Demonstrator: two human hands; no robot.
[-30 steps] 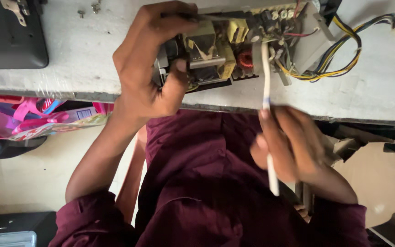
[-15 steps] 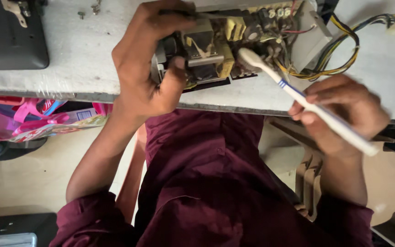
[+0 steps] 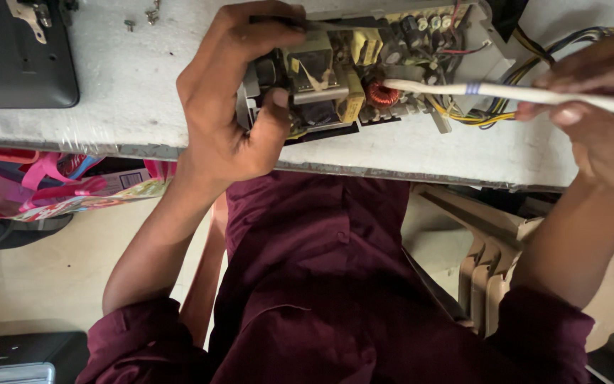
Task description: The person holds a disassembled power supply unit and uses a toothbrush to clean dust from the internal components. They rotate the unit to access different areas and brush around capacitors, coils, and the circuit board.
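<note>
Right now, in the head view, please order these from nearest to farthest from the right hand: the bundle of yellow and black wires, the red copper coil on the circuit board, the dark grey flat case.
From the right hand:
1. Bundle of yellow and black wires, just beside it.
2. Red copper coil, mid-board, at the white toothbrush head.
3. Dark grey flat case, far left on the table.

The left hand (image 3: 232, 107) reaches up from a bare forearm, sleeve rolled to the elbow, fingers curled over the top and thumb pressed in from below in a firm grip. The right hand (image 3: 598, 107) sits at the far right, wrist bent, fingers and thumb pinched closed, forearm sloping down to a maroon cuff.
</note>
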